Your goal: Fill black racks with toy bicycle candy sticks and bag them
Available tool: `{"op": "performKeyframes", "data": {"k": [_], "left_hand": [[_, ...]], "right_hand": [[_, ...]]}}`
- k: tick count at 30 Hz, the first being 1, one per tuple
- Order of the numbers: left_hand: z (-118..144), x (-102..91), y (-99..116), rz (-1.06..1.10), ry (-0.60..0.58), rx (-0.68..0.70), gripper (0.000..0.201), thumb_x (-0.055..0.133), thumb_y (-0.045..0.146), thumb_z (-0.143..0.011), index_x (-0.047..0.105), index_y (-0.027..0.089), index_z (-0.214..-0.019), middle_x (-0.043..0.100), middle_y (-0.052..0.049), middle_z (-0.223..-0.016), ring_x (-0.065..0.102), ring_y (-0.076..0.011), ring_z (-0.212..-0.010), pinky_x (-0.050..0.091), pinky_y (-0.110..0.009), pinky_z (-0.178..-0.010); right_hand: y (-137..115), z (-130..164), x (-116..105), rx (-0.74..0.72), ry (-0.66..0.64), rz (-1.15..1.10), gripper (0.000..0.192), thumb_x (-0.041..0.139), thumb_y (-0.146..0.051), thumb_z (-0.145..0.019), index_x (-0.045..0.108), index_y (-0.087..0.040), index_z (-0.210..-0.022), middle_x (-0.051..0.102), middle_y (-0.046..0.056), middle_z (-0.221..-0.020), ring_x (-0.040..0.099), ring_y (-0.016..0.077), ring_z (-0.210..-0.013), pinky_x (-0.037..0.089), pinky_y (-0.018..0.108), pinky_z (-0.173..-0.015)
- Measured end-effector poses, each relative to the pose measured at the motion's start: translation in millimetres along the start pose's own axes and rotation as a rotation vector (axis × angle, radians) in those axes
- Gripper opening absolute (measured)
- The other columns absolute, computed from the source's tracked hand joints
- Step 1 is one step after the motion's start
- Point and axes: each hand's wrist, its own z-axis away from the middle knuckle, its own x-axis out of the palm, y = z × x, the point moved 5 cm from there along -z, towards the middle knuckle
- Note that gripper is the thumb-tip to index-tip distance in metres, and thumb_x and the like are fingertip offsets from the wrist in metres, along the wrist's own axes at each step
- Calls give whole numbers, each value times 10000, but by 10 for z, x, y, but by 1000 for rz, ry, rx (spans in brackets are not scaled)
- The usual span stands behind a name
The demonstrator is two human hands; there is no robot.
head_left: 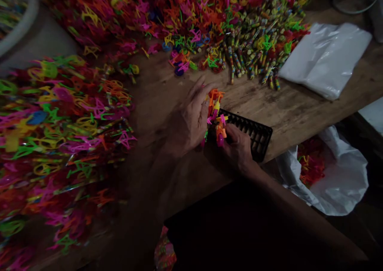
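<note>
Two heaps of neon plastic pieces (60, 135) blur at left, cut by frame edge. Left hand (187, 121), motion-smeared, fingers curled against a small bundle of pieces (217, 117); right hand (236, 149) pinches it over a black tray (254, 133), half hidden. White bag (338, 175) at right.

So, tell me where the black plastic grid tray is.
In the head view, the black plastic grid tray lies at the wooden table's near edge, under the right hand.

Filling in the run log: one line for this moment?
left hand: on plastic toy bundle | right hand: gripping bundle over black tray | wooden table
</note>
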Motion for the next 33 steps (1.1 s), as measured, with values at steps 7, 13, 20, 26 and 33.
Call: {"op": "performKeyframes", "data": {"k": [7, 13, 20, 26, 33], "left_hand": [[-23, 17, -45, -8, 18, 5, 450, 343, 212, -1000, 550, 280, -1395, 465, -11, -1609, 442, -191, -1496, 336, -442, -1294], [-51, 41, -66, -11, -7, 37, 471, 340, 191, -999, 514, 220, -1435, 437, -25, -1625, 415, -170, -1511, 282, -420, -1317], [-12, 16, 12, 1, 43, -45, 489, 333, 147, -964, 564, 244, -1385, 500, -6, -1579, 470, -162, -1472, 306, -392, -1308], [15, 20, 13, -3, 16, -43, 450, 343, 242, -1008, 555, 234, -1405, 489, -21, -1590, 476, -186, -1471, 333, -402, -1298], [26, -152, 20, 10, -80, -6, 450, 377, 360, -1056, 496, 267, -1480, 379, -56, -1664, 300, -233, -1572, 303, -488, -1300]], "right_hand": [[42, 3, -1, -55, -44, 20, 160, 541, -168, -935, 693, -205, -966, 690, 31, -827, 614, 176, -765, 521, 310, -720], [173, 67, -96, 103, 118, -142, 137, 573, -296, -966, 683, -227, -923, 699, 20, -864, 657, 174, -781, 542, 324, -750], [119, 70, -110, 84, 78, -163, 136, 587, -302, -951, 687, -221, -908, 723, 13, -879, 662, 162, -796, 548, 307, -761], [-39, 32, -41, -6, -29, 35, 139, 536, -205, -947, 670, -204, -980, 717, 53, -875, 629, 187, -762, 519, 334, -721], [-132, 39, 67, -98, -85, 162, 202, 469, -199, -998, 671, -191, -1007, 696, 44, -795, 583, 174, -708, 477, 303, -693]]}}
